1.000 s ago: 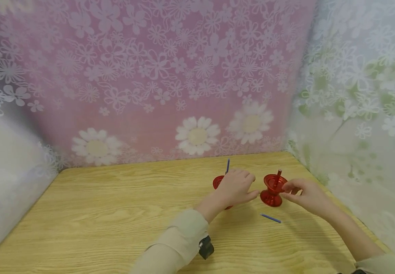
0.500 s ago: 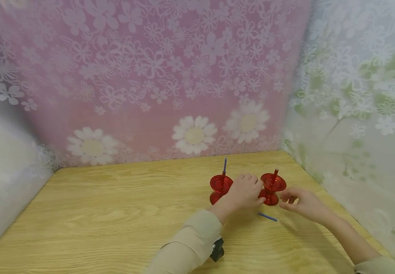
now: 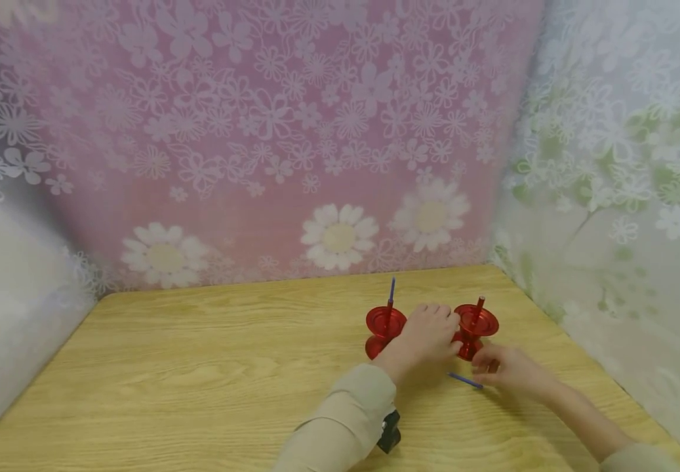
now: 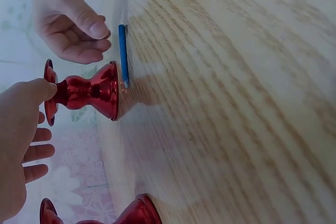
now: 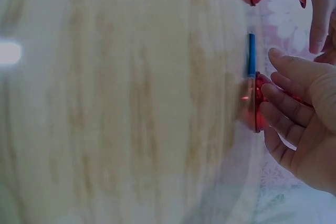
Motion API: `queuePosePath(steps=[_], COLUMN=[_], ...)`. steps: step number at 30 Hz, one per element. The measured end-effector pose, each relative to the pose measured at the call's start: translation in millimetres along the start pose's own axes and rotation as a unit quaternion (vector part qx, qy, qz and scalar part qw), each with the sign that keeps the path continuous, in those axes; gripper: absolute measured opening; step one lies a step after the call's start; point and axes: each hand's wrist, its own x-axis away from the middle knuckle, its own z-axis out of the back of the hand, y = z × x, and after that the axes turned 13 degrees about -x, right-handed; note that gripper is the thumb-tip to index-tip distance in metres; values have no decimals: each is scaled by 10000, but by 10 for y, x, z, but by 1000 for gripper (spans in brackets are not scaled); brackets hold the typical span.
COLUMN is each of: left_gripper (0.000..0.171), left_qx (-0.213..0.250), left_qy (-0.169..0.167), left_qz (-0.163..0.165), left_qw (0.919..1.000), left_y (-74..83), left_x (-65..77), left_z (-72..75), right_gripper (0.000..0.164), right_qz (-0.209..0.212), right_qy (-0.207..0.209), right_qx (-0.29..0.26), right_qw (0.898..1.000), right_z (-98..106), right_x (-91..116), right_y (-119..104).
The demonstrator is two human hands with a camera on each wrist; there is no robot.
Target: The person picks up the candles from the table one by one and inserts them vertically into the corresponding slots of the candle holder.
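Left side panel (image 3: 15,249): whitish, plain toward the front. Back panel (image 3: 257,131): pink-purple, white floral print. Tabletop (image 3: 198,367): yellowish wood grain.

First holder (image 3: 378,324): glossy red, hourglass-shaped, wide dish, central peg; upright. Standing rod (image 3: 393,288): slim, blue, upright in that peg's top.

Left hand (image 3: 425,337): beside the second holder, thumb at its dish, other fingers fairly straight; whether it pinches the rim cannot be told.

Second holder (image 3: 488,322): glossy red, same hourglass form, upright; no rod in its peg.

Loose rod (image 3: 465,381): slim, blue, lying on the tabletop just in front of the second holder's base, right end close to the right hand.

Right hand (image 3: 507,370): fingers loosely bent, parted from the thumb, holding nothing.

Right side panel (image 3: 617,216): whitish, green leaf-and-flower print.

Handling note: the step in hand appears to be the right hand's reach to the loose rod. Best judged: a light thumb-and-finger pinch near its right end, since something so slim could roll if nudged; fingertips low, clear of the holder's foot; left hand steadying without pushing, as the wide-topped holder could tip.
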Motion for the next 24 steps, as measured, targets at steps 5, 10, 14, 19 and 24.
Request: queuePosePath(steps=[5, 10, 14, 19, 24], left_gripper=[29, 29, 29, 27, 26], left_qx=[-52, -134, -244, -350, -312], left_qy=[52, 97, 213, 396, 443], left_qz=[-57, -83, -138, -163, -218], left_qw=[10000, 9998, 9994, 9985, 9983], left_y=[25, 38, 33, 19, 13], left_x=[-20, -22, -27, -12, -12], left_z=[-24, -17, -11, -8, 1], right_gripper=[21, 21, 20, 19, 18], right_qz=[-169, -232, -226, -191, -244], right_qy=[-204, -251, -247, -292, -352], right_qx=[-137, -100, -49, -67, -264], right_qw=[9996, 9994, 9994, 9994, 9987], right_z=[-59, -76, -77, -76, -69], right_x=[5, 3, -24, -50, -52], right_y=[37, 20, 51, 90, 84])
